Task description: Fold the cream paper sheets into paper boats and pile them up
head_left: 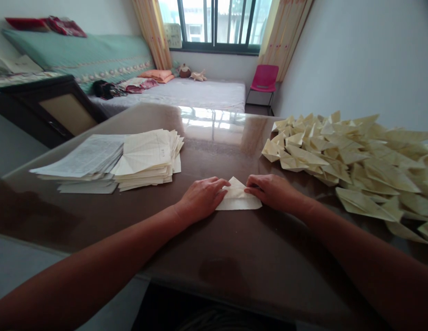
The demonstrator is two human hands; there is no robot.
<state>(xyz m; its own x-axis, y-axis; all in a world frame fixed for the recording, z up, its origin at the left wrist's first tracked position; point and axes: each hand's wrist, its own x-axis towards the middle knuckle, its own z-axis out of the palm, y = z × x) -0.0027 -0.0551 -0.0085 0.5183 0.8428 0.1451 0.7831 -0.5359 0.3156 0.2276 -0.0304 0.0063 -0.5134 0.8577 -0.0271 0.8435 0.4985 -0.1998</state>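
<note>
A folded sheet of cream paper (238, 201) lies flat on the brown table before me, its point facing away and a straight strip along the near edge. At its left side, my left hand (204, 196) is closed, thumb and fingers gripping the paper's edge. My right hand (269, 189) pinches the right side, with curled fingers and the thumb at the fold. The fingertips cover both side edges of the sheet.
Stacked loose sheets (146, 154) and greyish printed pages (83, 155) lie at the left. Many folded paper boats (355, 151) are heaped on the right. Beyond the glossy table (214, 248) stand a bed (207, 94) and a pink chair (265, 79).
</note>
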